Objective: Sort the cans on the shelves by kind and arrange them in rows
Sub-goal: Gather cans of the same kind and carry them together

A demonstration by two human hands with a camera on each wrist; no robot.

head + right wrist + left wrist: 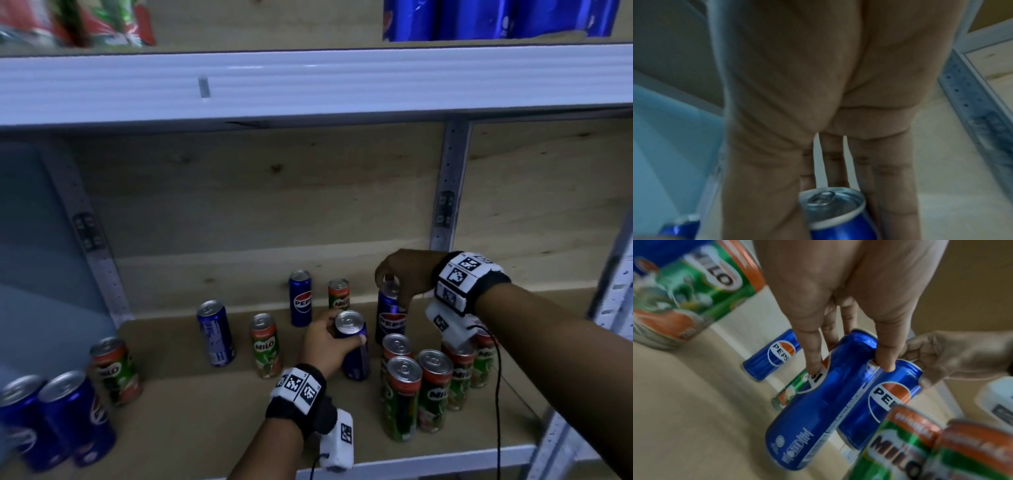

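Observation:
My left hand [325,341] grips the upper part of a blue Pepsi can [354,346], thumb on one side and fingers [815,360] on the other. This can [818,402] leans slightly. Just behind it, my right hand [399,279] pinches the top rim of a second Pepsi can [390,317] from above; its silver lid [829,203] shows between the fingers. The two cans stand side by side, nearly touching. Several Milo cans [433,389] are clustered to the right. More Pepsi cans [300,298] and Milo cans [265,344] stand scattered on the wooden shelf [191,404].
Two Pepsi cans [73,416] and a Milo can [116,370] stand at the front left. The white shelf lip [308,85] hangs overhead, with blue packs [496,17] above it. A metal upright [609,308] bounds the right side. A black cable [498,394] hangs from my right wrist.

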